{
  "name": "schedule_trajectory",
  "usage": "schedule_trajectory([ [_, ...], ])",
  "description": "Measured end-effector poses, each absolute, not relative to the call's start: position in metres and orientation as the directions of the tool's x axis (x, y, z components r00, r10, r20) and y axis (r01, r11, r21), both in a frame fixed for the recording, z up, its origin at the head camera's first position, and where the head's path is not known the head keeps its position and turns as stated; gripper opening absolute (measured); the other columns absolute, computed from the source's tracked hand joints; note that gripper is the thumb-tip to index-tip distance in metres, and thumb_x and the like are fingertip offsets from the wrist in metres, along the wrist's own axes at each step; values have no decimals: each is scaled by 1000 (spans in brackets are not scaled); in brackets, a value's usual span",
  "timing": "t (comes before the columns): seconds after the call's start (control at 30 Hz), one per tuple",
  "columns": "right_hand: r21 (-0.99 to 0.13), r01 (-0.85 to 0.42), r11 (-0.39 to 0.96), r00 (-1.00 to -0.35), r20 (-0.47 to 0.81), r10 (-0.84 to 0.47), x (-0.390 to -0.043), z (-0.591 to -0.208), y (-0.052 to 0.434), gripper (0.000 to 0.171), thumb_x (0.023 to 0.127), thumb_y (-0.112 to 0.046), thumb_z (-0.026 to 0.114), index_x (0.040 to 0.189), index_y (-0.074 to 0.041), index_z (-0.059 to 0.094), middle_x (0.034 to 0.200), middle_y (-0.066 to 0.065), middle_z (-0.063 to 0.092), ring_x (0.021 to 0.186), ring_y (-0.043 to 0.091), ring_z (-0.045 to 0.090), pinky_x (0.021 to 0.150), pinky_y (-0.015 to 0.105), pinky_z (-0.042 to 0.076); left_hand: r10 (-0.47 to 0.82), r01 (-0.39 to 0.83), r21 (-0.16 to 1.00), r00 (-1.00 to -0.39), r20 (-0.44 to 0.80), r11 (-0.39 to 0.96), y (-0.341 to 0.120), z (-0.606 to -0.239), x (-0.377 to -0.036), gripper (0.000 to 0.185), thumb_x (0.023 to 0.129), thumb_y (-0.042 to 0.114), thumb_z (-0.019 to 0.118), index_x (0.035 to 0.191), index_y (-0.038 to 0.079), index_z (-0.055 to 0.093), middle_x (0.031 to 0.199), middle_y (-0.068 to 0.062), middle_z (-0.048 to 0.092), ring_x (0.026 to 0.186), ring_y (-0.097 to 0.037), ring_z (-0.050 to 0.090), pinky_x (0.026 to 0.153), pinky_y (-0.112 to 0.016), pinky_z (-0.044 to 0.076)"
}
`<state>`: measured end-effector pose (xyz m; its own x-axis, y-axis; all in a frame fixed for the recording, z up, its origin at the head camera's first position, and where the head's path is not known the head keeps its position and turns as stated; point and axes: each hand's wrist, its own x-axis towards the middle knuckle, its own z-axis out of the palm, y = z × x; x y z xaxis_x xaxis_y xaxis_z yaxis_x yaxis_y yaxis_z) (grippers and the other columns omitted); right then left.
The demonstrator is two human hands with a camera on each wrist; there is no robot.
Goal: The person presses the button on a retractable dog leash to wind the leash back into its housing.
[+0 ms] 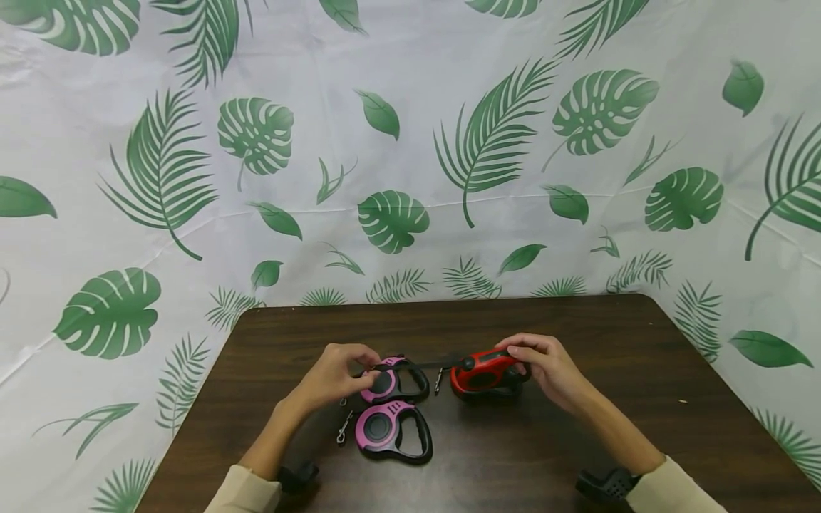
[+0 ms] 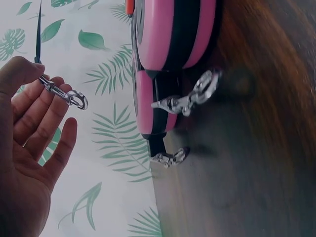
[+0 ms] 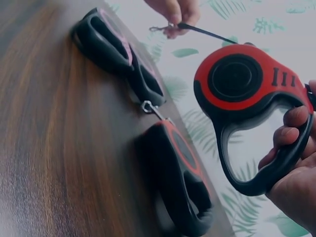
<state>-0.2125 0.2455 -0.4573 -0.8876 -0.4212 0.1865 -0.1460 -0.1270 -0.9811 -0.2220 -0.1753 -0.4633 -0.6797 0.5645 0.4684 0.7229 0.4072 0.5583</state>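
My right hand (image 1: pixel 548 363) grips the handle of a red and black retractable leash (image 3: pixel 234 76), lifted above the table. From it a black strap (image 1: pixel 423 365) runs taut to my left hand (image 1: pixel 336 374). Thumb and finger of that hand pinch the strap's end beside its metal snap hook (image 2: pixel 61 93). Below the lifted leash, a second red retractable leash (image 3: pixel 182 145) lies on the table. Two pink and black retractable leashes, a nearer one (image 1: pixel 378 427) and a farther one (image 1: pixel 383 385), lie on the left, the farther partly hidden by my left hand.
The dark wood table (image 1: pixel 545 456) carries all the leashes. Small metal snap hooks stick out from the leashes on it, one (image 1: pixel 343 429) at the nearer pink leash. A white leaf-print cloth (image 1: pixel 410 157) hangs behind and around the table.
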Motion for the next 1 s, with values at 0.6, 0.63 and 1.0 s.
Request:
schedule_trajectory([
  [0.6,-980,-132,-150,-883,185,-432,-214,-461,227,22,108,-9,57,118,0,75,112,3,70,83,16,53,73,24,46,577,734,556,-666,473,390,-160,-466,-221,14,88,1,80,102,0,77,94,-6,79,84,-15,72,77,-46,64],
  [0.63,-981,-130,-148,-883,182,-432,-214,-461,226,22,108,-9,57,118,-1,75,111,3,70,82,16,53,73,24,46,578,732,558,-666,471,390,-159,-466,-221,15,88,1,80,102,0,77,95,-7,79,85,-15,72,78,-46,64],
  [1.0,-985,-102,-139,-888,153,-433,-214,-463,216,22,108,-10,58,119,-1,74,113,5,69,84,25,51,74,29,47,579,724,584,-669,466,368,-150,-465,-221,14,88,3,81,101,6,77,96,-5,79,87,-13,73,79,-46,64],
])
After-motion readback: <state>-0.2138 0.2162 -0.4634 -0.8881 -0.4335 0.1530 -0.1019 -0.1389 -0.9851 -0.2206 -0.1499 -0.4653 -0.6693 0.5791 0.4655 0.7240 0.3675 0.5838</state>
